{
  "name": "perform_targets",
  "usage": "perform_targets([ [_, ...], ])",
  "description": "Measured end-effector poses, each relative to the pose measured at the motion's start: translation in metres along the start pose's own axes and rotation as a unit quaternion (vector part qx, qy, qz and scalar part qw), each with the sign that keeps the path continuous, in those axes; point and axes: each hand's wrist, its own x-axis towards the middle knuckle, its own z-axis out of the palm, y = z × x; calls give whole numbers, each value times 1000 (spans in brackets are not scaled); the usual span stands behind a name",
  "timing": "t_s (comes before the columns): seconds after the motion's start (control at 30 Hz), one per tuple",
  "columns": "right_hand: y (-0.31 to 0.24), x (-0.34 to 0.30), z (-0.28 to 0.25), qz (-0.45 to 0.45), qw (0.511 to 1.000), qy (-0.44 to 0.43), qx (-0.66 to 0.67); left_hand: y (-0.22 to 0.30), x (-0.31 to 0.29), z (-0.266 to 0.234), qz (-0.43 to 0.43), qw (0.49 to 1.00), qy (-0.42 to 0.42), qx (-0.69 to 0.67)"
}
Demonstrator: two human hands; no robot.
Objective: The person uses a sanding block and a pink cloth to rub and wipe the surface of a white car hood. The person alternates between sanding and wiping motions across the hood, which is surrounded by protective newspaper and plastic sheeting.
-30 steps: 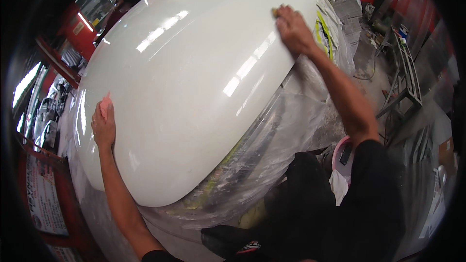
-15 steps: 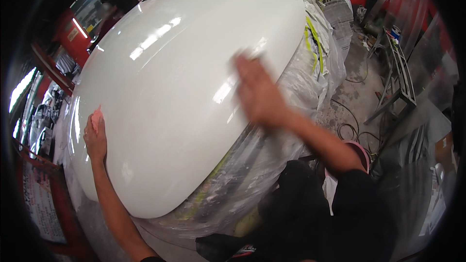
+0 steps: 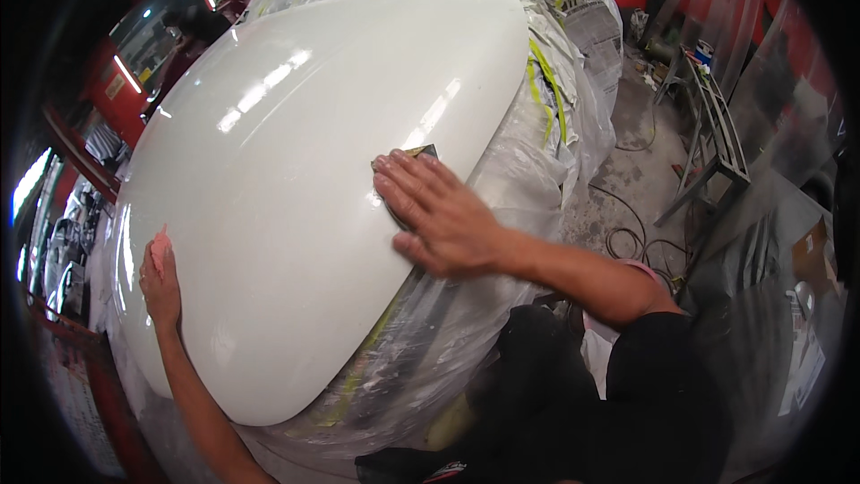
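A glossy white car hood [image 3: 296,188] fills the middle of the view, with light streaks reflected on it. My right hand [image 3: 439,215] lies flat over a dark sanding block [image 3: 428,151], pressing it on the hood near its right edge; most of the block is hidden under my fingers and palm. At the hood's left side, my left hand [image 3: 159,282] rests on the surface, fingers closed round a crumpled pink cloth [image 3: 160,251].
Plastic sheeting [image 3: 502,215], newspaper [image 3: 582,36] and yellow-green tape [image 3: 548,81] cover the area around the hood. A metal trestle [image 3: 717,125] stands right, beside a coiled hose [image 3: 627,242] on the concrete floor. Another person [image 3: 184,40] is at the far left.
My right hand, blurred before, has moved left and toward me over the hood with the sanding block. The left hand keeps its place with the cloth. The view has shifted slightly.
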Motion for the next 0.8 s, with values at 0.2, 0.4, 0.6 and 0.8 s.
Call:
perform_targets([
  [0.2,240,14,-62,297,942,46,-151,9,6,44,-6,1000,-12,-11],
  [0.4,22,13,5,-23,999,6,-31,-12,6,6,-25,999,-4,36],
  [0.6,197,57,-79,308,938,-72,-144,19,0,42,-9,1000,-18,-8],
  [0.8,0,45,-1,-64,993,-96,-18,2,-3,-3,-20,998,19,54],
])
